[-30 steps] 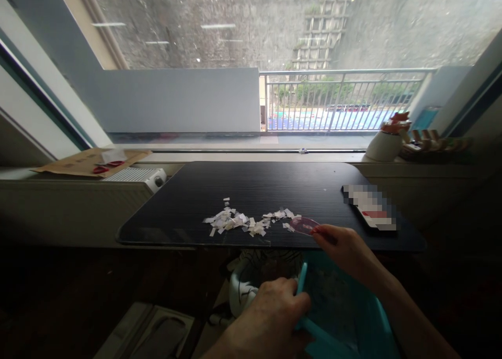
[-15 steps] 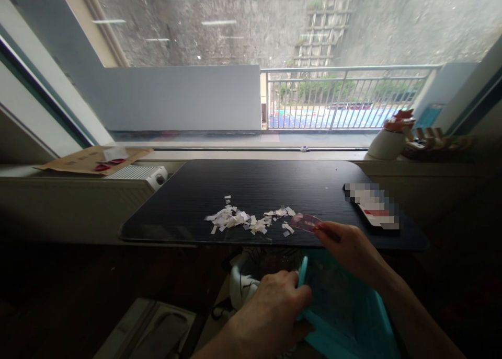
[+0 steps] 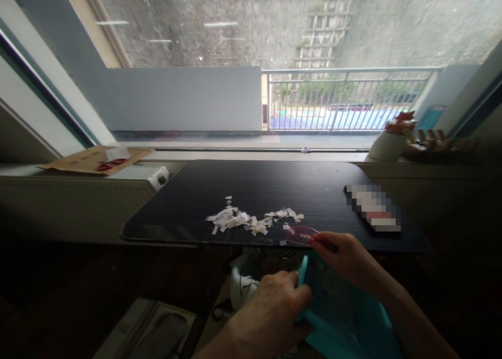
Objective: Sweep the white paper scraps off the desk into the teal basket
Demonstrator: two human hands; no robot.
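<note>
Pinching a pink see-through scraper [image 3: 298,234] between thumb and fingers of the right hand [image 3: 341,250], closed on its end, palm turned down, with the forearm slanting in from the lower right past a blue bin [image 3: 374,317]. Pointing the scraper leftward, blade low over the near edge of the counter [image 3: 270,184], with a few loose white paper scraps [image 3: 232,219] at its tip. Clutching the bin's rim with the left hand [image 3: 280,299], curled tight with knuckles up, lower than the right and below the counter's edge. Holding the bin close under that edge; cannot tell whether touching. Facing most of the scraps ahead and to the left of the hands, strewn in an uneven band near the front edge. Has a broad dark stretch of counter beyond that band, running toward the window sill [image 3: 251,154], and more surface leftward, out to a rounded corner. Has less width to the right, between the right hand and a flat object [image 3: 372,208] too pixelated to read.
</note>
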